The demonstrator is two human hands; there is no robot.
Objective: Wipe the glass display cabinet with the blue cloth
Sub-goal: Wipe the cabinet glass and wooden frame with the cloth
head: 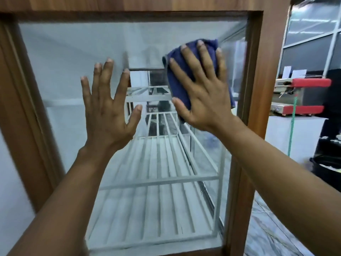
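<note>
The glass display cabinet (60, 74) fills the view, a large pane set in a brown wooden frame. My right hand (204, 91) presses the dark blue cloth (181, 84) flat against the upper right of the glass, fingers spread and straight. The cloth shows above my fingertips and below my thumb; most of it is hidden under the palm. My left hand (108, 109) rests flat on the pane to the left of the cloth, fingers spread, holding nothing.
White wire shelves (166, 163) stand inside the cabinet behind the glass. The wooden frame post (258, 89) edges the pane on the right. Beyond it stands a red and silver machine (300, 97) on a white counter, with a green cord (292, 130) hanging.
</note>
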